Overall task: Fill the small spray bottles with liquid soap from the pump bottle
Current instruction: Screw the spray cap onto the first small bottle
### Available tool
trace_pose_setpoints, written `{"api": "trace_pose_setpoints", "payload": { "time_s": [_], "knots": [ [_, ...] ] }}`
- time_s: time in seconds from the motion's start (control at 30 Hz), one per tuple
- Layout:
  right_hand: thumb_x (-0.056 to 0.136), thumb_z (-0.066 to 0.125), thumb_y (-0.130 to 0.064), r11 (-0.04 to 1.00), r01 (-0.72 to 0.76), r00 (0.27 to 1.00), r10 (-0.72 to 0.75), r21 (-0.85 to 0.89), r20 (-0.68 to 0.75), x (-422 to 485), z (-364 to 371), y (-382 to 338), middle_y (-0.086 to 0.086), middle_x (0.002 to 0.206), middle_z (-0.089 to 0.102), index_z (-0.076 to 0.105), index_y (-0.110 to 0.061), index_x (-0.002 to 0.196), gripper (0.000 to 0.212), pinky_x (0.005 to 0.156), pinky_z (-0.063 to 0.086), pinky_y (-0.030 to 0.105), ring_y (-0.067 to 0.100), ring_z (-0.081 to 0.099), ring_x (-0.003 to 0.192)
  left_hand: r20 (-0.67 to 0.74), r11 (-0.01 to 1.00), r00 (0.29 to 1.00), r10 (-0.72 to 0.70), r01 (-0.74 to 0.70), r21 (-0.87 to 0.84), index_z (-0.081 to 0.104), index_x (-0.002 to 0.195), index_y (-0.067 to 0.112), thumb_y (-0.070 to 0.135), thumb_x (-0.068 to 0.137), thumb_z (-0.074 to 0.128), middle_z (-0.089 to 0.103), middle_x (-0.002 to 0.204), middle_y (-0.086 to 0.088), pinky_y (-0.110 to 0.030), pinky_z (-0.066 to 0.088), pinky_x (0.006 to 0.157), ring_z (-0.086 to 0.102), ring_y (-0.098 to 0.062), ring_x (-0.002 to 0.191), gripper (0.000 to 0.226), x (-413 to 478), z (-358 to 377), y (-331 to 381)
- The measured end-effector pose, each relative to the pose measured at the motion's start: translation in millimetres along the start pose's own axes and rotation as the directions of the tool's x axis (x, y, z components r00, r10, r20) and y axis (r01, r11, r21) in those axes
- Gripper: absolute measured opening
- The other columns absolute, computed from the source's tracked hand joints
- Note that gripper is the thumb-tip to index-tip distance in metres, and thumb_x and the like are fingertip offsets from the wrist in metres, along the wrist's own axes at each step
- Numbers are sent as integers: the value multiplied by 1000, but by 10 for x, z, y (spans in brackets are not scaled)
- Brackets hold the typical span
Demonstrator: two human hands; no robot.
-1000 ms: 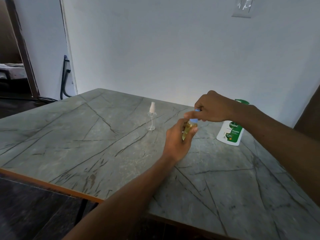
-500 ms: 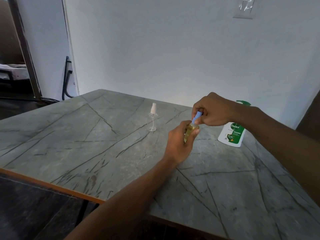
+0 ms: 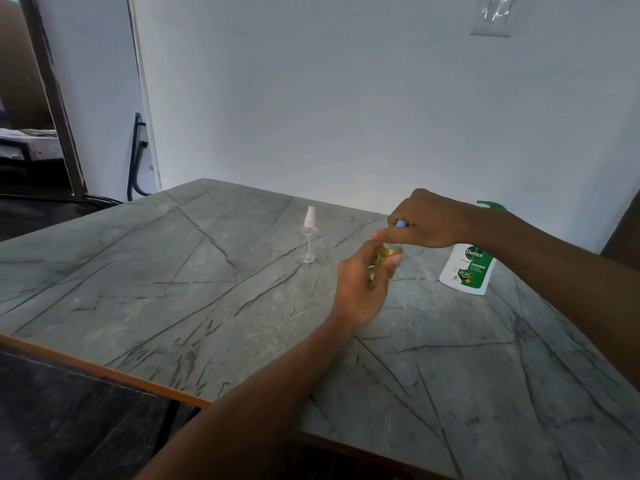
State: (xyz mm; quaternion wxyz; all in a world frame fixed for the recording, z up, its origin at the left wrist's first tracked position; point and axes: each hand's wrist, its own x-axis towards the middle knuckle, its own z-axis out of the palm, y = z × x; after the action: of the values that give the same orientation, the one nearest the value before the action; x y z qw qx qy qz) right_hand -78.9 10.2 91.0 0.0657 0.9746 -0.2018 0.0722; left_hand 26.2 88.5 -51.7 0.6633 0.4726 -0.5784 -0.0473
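Small bottle [image 3: 383, 258] first: yellow-gold liquid inside, upright, held up off the tabletop [image 3: 207, 289] at the middle of the scene. The left hand [image 3: 360, 289] has it, fingers [image 3: 394, 261] curled round its body. On top, the blue spray cap [image 3: 401, 224] is in the right hand [image 3: 433, 220], which comes in from above with its fingers closed round the cap and one finger [image 3: 384, 234] stretched out across the bottle's neck. Whether the cap is seated on the neck, I cannot tell; the hand hides the joint.

Out to the left and a little farther back, well apart from both hands, a clear empty bottle [image 3: 308, 237] stands upright with a white spray cap and a thin tube inside. To the right, the white soap bottle [image 3: 467, 268] with its green label stands behind the right wrist, its green pump head [image 3: 490, 205] peeking over the forearm. Behind it all is a pale wall [image 3: 346, 98] with a switch plate [image 3: 491, 15] high at right.
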Motion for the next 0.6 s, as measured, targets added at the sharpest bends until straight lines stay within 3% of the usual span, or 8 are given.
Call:
{"api": "trace_pose_setpoints", "payload": {
  "time_s": [0.13,0.23,0.37,0.4,0.5,0.6],
  "knots": [
    [92,59,-33,999,-42,994,43,4,-102,51,74,-11,1,42,26,28,-15,44,60,51,23,28,17,25,42,-24,994,995,-94,93,-56,62,118,14,40,91,60,70,97,2,-38,58,79,67,-12,87,38,8,-5,4],
    [82,55,-43,994,-105,983,99,-30,-156,82,73,-102,0,42,28,29,-18,40,56,52,25,30,14,23,47,-43,991,991,-125,123,-52,62,118,16,41,90,61,70,97,5,-34,57,80,66,-9,87,38,14,-19,14],
    [85,61,-49,984,-175,976,167,-41,-141,101,33,-126,3,45,41,44,-18,41,57,61,45,39,15,41,54,-53,994,993,-103,100,-48,61,116,18,40,92,60,70,93,4,-38,57,77,66,-11,84,33,17,-38,16],
    [85,61,-55,982,-186,978,182,-36,-105,91,-5,-133,3,45,47,51,-17,44,57,62,48,37,15,47,54,-51,995,994,-92,89,-55,61,116,18,41,93,59,70,92,4,-40,57,76,66,-13,83,32,18,-40,25],
    [78,58,-71,955,-261,965,263,144,3,-34,-144,-160,-4,52,65,70,-18,63,56,53,45,16,7,60,47,-41,993,996,-78,74,-93,60,114,23,39,95,56,70,92,0,-44,58,75,68,-17,84,26,21,-42,42],
    [71,59,-72,841,-284,920,374,461,-117,-247,-94,-88,-8,66,72,72,-16,79,58,56,52,15,5,67,57,-29,983,993,-114,109,-145,62,110,16,34,96,56,69,94,-4,-48,57,77,67,-20,86,24,31,-74,40]
  ]
}}
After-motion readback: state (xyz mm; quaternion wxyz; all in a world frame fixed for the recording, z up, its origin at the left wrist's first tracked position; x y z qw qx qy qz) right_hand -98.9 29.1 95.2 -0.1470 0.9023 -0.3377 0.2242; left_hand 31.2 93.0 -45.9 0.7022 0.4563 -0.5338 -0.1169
